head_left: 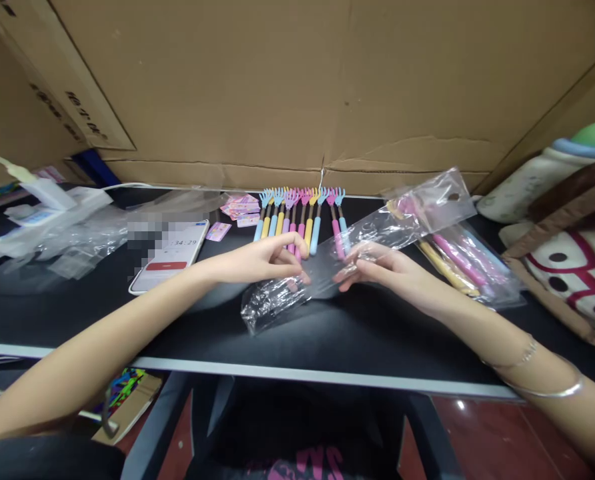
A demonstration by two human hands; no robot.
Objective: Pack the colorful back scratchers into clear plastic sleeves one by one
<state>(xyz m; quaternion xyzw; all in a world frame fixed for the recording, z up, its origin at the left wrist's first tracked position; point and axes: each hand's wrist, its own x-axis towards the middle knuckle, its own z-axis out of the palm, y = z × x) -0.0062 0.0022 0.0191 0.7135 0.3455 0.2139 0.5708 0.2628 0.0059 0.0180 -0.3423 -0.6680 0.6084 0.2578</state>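
My left hand (270, 260) pinches one end of a long clear plastic bag (367, 237) above the black table (327, 333). My right hand (377, 267) grips the same bag near its middle, fingers closed on the film. The bag stretches up and right, and something pink shows inside its far end. Just behind my hands lies a row of several colourful hand-shaped back scratchers (302, 217) in pink, yellow and blue.
A pile of bagged scratchers (470, 267) lies at the right, beside a patterned bag (572, 260). A phone (170, 257), small pink cards (240, 208) and loose clear bags (77, 233) sit at the left. A cardboard wall (297, 87) stands behind the table.
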